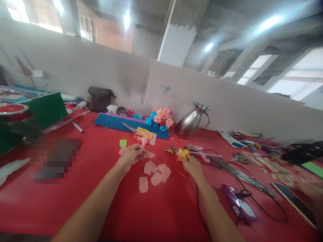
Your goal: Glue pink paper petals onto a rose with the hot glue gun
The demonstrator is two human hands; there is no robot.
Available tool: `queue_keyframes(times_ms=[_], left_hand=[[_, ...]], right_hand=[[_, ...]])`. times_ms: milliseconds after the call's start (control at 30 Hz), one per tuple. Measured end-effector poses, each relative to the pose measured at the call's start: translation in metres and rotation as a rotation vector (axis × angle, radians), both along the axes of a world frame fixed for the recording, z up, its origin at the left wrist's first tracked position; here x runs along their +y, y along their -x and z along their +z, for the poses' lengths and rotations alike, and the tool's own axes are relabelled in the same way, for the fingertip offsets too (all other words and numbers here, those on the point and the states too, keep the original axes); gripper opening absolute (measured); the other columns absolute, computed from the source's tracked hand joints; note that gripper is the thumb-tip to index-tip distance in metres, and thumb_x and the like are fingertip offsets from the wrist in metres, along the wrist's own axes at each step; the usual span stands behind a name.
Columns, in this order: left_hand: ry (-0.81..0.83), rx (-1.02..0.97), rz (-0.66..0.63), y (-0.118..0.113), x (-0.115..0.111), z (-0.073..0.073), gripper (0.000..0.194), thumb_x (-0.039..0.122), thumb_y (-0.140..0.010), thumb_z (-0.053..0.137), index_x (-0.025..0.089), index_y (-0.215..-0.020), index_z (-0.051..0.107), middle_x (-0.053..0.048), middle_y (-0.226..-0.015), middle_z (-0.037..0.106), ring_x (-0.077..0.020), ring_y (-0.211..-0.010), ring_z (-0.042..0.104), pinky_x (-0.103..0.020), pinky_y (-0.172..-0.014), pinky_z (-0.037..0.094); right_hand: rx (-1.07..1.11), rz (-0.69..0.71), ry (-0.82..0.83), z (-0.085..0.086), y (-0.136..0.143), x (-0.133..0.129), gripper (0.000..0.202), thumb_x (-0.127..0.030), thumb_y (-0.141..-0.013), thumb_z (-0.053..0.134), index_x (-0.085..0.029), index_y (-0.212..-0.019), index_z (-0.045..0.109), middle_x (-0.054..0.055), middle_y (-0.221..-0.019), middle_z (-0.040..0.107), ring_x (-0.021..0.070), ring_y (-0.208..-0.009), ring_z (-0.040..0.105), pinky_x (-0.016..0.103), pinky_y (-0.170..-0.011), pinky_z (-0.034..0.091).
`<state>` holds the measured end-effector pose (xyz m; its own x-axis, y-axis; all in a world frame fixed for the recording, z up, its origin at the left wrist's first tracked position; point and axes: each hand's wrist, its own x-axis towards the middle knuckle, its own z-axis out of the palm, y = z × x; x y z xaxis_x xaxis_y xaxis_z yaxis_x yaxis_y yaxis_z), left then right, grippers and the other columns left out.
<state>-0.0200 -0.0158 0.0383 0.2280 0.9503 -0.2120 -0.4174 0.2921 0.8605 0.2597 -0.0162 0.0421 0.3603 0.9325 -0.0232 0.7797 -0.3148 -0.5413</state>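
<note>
A small rolled pink paper piece (pixel 143 142) stands up between the fingertips of my left hand (pixel 133 154). My right hand (pixel 189 163) is wrapped round a yellow glue gun (pixel 183 153), its tip pointing left toward my left hand with a gap between. Several loose pink paper petals (pixel 156 178) lie on the red table (pixel 121 208) below and between my hands. Yellow-handled scissors (pixel 144 133) rest on pink paper just beyond my left hand, over a blue board (pixel 111 122). A green paper square (pixel 122 143) is left of them.
Behind are paper flowers (pixel 164 117) and a metal jug (pixel 189 124). At right are a purple power strip (pixel 241 205) with black cables, wrapped sticks (pixel 242 174), grey scissors (pixel 239 158), a phone (pixel 294 200) and another person's hand (pixel 309 190). A green board (pixel 50 109) stands left.
</note>
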Motion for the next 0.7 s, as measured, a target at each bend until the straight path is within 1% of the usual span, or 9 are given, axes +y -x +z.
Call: queue_keyframes(times_ms=[67,133,167,233,300,367,467,600,700], left_hand=[[-0.034,0.020,-0.046,0.001,-0.003,0.004,0.015,0.021,-0.073,0.065,0.015,-0.067,0.053,-0.009,-0.077,0.070,-0.0192,-0.079,0.068,-0.035,-0.085,0.049],[-0.048,0.059,-0.071,0.000,-0.004,0.005,0.019,0.025,-0.070,0.068,0.015,-0.065,0.053,-0.008,-0.074,0.070,-0.0191,-0.076,0.068,-0.035,-0.083,0.049],[-0.056,0.081,-0.074,-0.002,-0.004,0.004,0.020,0.027,-0.068,0.069,0.015,-0.065,0.053,-0.007,-0.073,0.069,-0.0189,-0.074,0.068,-0.035,-0.082,0.050],[-0.076,0.115,-0.077,-0.005,-0.004,0.000,0.023,0.030,-0.065,0.072,0.015,-0.064,0.053,-0.007,-0.073,0.069,-0.0186,-0.072,0.067,-0.035,-0.080,0.050],[-0.109,0.121,-0.078,-0.008,-0.003,-0.005,0.026,0.034,-0.063,0.073,0.015,-0.065,0.054,-0.007,-0.075,0.069,-0.0186,-0.072,0.067,-0.035,-0.079,0.050],[-0.144,0.126,-0.082,-0.010,-0.002,-0.010,0.029,0.037,-0.062,0.073,0.015,-0.067,0.056,-0.007,-0.074,0.068,-0.0183,-0.070,0.066,-0.035,-0.078,0.049],[-0.189,0.127,-0.079,-0.012,-0.001,-0.017,0.030,0.039,-0.061,0.073,0.014,-0.066,0.056,-0.006,-0.072,0.066,-0.0174,-0.068,0.064,-0.035,-0.076,0.048],[-0.236,0.185,-0.056,-0.012,0.002,-0.023,0.030,0.039,-0.059,0.074,0.014,-0.066,0.058,-0.004,-0.067,0.064,-0.0153,-0.063,0.062,-0.033,-0.073,0.048],[-0.242,0.192,-0.068,-0.012,0.003,-0.023,0.031,0.041,-0.060,0.073,0.014,-0.068,0.059,-0.004,-0.066,0.064,-0.0159,-0.064,0.062,-0.032,-0.072,0.048]], right_hand=[[-0.170,-0.031,-0.060,0.010,0.006,-0.006,0.018,-0.031,-0.077,0.053,-0.015,-0.076,0.061,0.017,-0.086,0.065,0.0298,-0.092,0.058,0.039,-0.077,0.040],[-0.456,0.046,-0.187,0.021,0.024,-0.013,0.023,-0.030,-0.079,0.051,-0.014,-0.090,0.063,0.019,-0.102,0.061,0.0302,-0.101,0.053,0.041,-0.084,0.036],[-0.504,0.169,-0.230,0.027,0.036,-0.015,0.025,-0.030,-0.079,0.050,-0.015,-0.094,0.064,0.016,-0.102,0.062,0.0279,-0.100,0.053,0.039,-0.086,0.035],[-0.463,0.501,-0.260,0.037,0.063,-0.020,0.028,-0.032,-0.078,0.053,-0.019,-0.100,0.064,0.008,-0.103,0.064,0.0224,-0.096,0.053,0.033,-0.088,0.034],[-0.453,0.657,-0.242,0.043,0.090,-0.021,0.029,-0.034,-0.074,0.057,-0.022,-0.099,0.066,0.005,-0.100,0.066,0.0217,-0.093,0.053,0.031,-0.084,0.035],[-0.498,0.663,-0.181,0.045,0.110,-0.021,0.019,-0.031,-0.073,0.057,-0.020,-0.084,0.069,0.005,-0.088,0.067,0.0221,-0.088,0.053,0.031,-0.078,0.035],[-0.567,0.622,-0.131,0.043,0.126,-0.021,0.015,-0.024,-0.072,0.056,-0.017,-0.075,0.069,0.009,-0.082,0.068,0.0231,-0.087,0.053,0.031,-0.073,0.035],[-0.592,0.600,-0.120,0.042,0.129,-0.021,0.018,-0.024,-0.075,0.054,-0.016,-0.071,0.069,0.011,-0.076,0.068,0.0231,-0.084,0.055,0.030,-0.068,0.034],[-0.557,0.588,-0.113,0.041,0.125,-0.020,0.021,-0.023,-0.077,0.053,-0.017,-0.065,0.069,0.011,-0.071,0.068,0.0224,-0.079,0.058,0.029,-0.066,0.035]])
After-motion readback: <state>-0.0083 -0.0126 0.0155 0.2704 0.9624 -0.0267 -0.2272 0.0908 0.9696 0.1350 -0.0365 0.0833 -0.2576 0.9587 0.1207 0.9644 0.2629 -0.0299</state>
